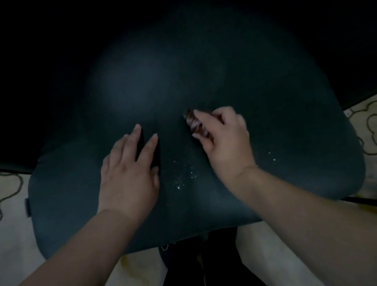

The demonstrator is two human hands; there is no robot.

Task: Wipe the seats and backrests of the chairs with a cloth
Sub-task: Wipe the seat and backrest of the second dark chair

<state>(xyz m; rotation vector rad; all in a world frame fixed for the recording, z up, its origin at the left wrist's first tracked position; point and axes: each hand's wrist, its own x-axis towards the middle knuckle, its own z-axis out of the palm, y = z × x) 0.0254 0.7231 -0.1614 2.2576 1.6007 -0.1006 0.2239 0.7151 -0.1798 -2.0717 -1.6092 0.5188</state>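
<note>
— Dim room, dark chair seat [283, 151]. Hands?
— Left hand [129, 175] flat, fingers straight, mid-seat. Right hand [226, 141] pinches a bunched brown cloth [195, 124] just beside it.

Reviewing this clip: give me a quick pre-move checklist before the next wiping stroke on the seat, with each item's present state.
1. Cloth in hand: ok, the right hand grips a brownish bunched cloth.
2. Cloth on the seat: ok, it appears to touch the dark cushion.
3. Left hand steadying: ok, it rests flat, fingers straight.
4. Crumbs cleared: not ok, pale specks lie between the hands.
5. Backrest wiped: cannot tell, too dark.
</note>
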